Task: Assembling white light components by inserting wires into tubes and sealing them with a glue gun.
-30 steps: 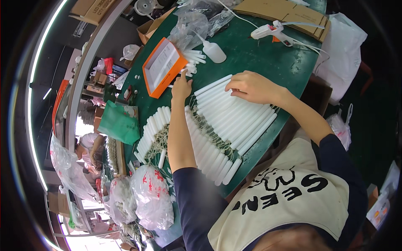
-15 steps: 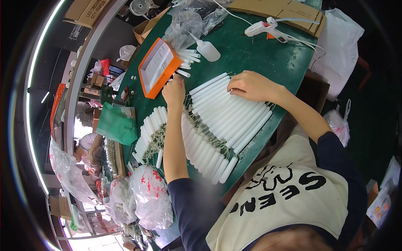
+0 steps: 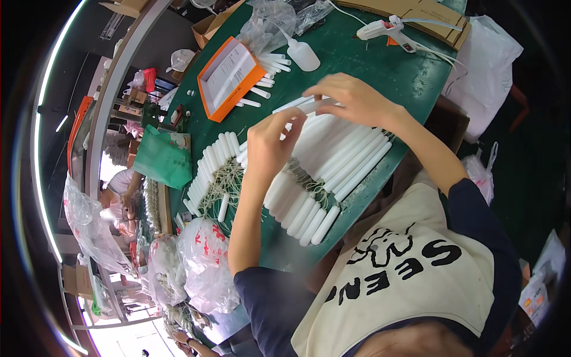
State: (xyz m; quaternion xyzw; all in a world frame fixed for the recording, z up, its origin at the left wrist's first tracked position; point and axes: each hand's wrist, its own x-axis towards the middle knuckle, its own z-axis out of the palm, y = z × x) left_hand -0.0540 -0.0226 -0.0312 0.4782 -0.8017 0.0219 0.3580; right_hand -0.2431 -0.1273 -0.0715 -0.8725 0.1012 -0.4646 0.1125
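Observation:
Between my two hands is a white tube [image 3: 318, 106], held above the table and slightly blurred. My left hand [image 3: 275, 140] pinches its left end, and my right hand [image 3: 355, 98] has its fingers curled round the other end. Below them a row of white tubes [image 3: 357, 160] lies side by side, with thin pale wires [image 3: 304, 178] bunched at their ends. A second row of tubes [image 3: 300, 217] sits nearer me. Left of my left forearm, more tubes [image 3: 208, 166] fan around a tangle of wires [image 3: 225, 181].
On the green table [image 3: 351, 65] stand an orange-rimmed box [image 3: 253, 81], loose white tubes [image 3: 262, 92] and a squeeze bottle [image 3: 303, 56]. A white glue gun [image 3: 386, 30] with its cord lies far right, beside flat cardboard [image 3: 422, 18]. Plastic bags [image 3: 205, 262] crowd the left; another person [image 3: 122, 190] sits beyond.
My left hand has come from beside the orange-rimmed box toward my right hand. Both hands now hold a white tube raised above the row. The view has shifted slightly.

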